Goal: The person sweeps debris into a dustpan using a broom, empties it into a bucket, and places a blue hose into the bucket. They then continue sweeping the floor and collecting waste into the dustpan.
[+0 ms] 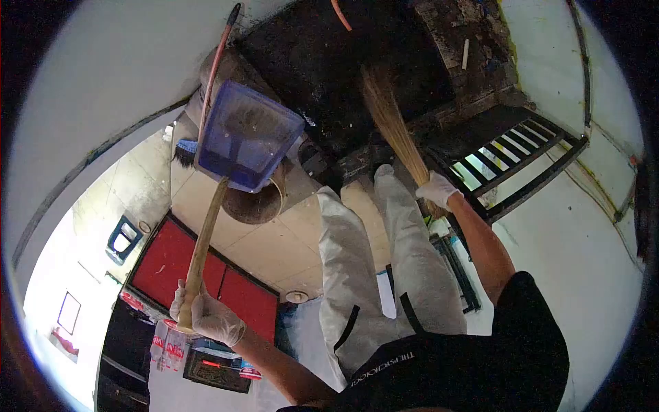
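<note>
My left hand (209,317), in a thin whitish glove, is closed around the long wooden handle (207,247) of a blue plastic dustpan (292,127). The pan is raised, with dusty smears across its inside. On the other side, my gloved right hand (437,191) grips a stick broom (392,118) near its bound end. Its bristles fan out over a dark, soiled floor patch (329,62). A round bin (254,209) stands partly hidden beneath the dustpan.
A black slatted metal rack (527,159) is on the right. A blue brush (185,152) and a pink-handled pole (218,65) are by the left wall. Red panels (247,296) and plastic bottles (167,345) lie lower left. Pale tiles (295,240) surround my legs.
</note>
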Demonstrator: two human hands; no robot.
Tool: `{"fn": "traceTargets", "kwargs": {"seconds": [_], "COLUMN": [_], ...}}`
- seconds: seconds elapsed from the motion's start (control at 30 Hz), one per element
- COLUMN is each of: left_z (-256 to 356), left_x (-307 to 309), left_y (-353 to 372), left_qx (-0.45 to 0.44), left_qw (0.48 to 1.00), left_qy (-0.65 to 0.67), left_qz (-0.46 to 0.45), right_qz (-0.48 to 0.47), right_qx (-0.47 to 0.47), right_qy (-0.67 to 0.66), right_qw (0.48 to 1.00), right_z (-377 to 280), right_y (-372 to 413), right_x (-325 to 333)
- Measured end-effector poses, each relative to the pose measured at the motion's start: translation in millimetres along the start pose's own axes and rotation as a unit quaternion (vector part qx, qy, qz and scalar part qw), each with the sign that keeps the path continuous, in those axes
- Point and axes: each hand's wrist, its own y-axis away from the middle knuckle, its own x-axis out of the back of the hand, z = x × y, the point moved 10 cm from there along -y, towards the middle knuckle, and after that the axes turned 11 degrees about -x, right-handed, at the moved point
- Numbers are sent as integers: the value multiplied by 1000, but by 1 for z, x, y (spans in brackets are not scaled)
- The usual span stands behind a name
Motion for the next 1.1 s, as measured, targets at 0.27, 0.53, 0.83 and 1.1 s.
{"fn": "traceTargets", "kwargs": {"seconds": [0.27,0.53,0.83,1.1], "left_z": [6,5,-3,-3], "left_x": [3,14,14,9], "left_y": [-5,-10,-9,-9], "left_qx": [-8,-36,1,-8], "left_qw": [999,999,999,1000], "left_qy": [32,2,-38,-13], "left_qz": [9,-7,-1,-16], "right_qz": [116,175,326,340], "right_qx": [24,179,79,53], "right_qy": [80,266,418,413], "right_qw": [990,931,844,843], "right_z": [41,-10,0,47], "right_y": [100,48,-67,-21], "right_x": [26,12,56,139]}}
